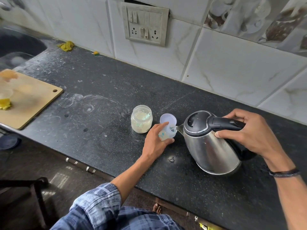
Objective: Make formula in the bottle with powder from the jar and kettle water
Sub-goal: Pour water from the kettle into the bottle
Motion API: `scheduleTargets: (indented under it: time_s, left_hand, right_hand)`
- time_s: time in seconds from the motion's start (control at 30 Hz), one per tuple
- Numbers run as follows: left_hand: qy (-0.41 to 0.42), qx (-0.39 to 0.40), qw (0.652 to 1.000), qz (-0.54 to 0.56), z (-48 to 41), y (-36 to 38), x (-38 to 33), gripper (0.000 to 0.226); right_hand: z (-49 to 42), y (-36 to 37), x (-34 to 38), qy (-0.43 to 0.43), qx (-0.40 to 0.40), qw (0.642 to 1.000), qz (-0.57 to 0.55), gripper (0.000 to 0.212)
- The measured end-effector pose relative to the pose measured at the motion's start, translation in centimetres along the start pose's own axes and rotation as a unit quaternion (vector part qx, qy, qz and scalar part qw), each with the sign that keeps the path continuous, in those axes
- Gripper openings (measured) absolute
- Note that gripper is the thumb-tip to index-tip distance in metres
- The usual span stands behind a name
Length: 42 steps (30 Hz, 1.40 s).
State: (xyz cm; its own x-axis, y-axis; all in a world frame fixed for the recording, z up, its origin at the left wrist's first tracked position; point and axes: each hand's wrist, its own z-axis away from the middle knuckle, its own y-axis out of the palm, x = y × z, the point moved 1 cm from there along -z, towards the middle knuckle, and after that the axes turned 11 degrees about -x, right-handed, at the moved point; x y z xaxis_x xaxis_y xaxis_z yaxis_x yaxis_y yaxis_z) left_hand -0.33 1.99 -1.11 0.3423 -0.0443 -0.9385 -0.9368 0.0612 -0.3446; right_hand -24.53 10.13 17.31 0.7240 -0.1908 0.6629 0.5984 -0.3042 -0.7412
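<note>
The water step is in hand. The right grip (245,135) is wrapped round the black handle of the kettle (209,146), which is tipped so its spout meets the mouth of the bottle (167,132). A thin stream seems to run between them. The left grip (156,140) curls round the bottle and holds it leaning toward the spout, low over the counter (103,97); whether its base touches cannot be told. The jar (141,119) stands open just left of the bottle with a scoop (146,115) inside it, and a round lid (168,119) lies just behind the bottle. Closing and shaking the bottle probably remain. Whether powder is in the bottle is unclear, since fingers cover much of it and hide the fill level. No teat or bottle cap can be made out. A small puddle (171,159) lies near the kettle's base.
</note>
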Motion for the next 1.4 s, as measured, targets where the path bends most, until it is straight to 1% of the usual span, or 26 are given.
scheduleTargets:
  time_s: [0.13, 0.33, 0.43, 0.83, 1.03, 1.23, 1.4]
  left_hand:
    - [0.002, -0.002, 1.000, 0.000, 0.05, -0.06, 0.04, 0.069]
    - [0.005, -0.005, 1.000, 0.000, 0.07, -0.07, 0.10, 0.069]
    - [0.004, -0.004, 1.000, -0.001, 0.07, -0.10, 0.14, 0.069]
    - [0.004, -0.004, 1.000, -0.006, -0.05, -0.16, 0.05, 0.069]
    - [0.003, -0.002, 1.000, -0.003, -0.07, -0.09, 0.12, 0.070]
    - [0.003, -0.002, 1.000, -0.001, -0.11, -0.06, 0.13, 0.070]
    - [0.001, 0.000, 1.000, -0.002, -0.06, 0.06, 0.23, 0.070]
  right_hand:
    - [-0.11, 0.07, -0.02, -0.005, -0.002, 1.000, 0.001, 0.055]
    - [-0.34, 0.12, -0.48, -0.027, -0.004, 1.000, 0.009, 0.041]
    - [-0.47, 0.21, -0.72, -0.034, -0.002, 0.999, 0.010, 0.040]
    - [-0.66, 0.20, -0.97, -0.047, 0.000, 0.999, 0.013, 0.041]
    - [-0.68, 0.15, -0.71, -0.040, 0.004, 0.999, 0.015, 0.041]
    - [-0.38, 0.16, -0.09, -0.020, 0.000, 1.000, 0.007, 0.052]
    - [-0.32, 0.17, 0.03, -0.007, 0.003, 1.000, 0.010, 0.055]
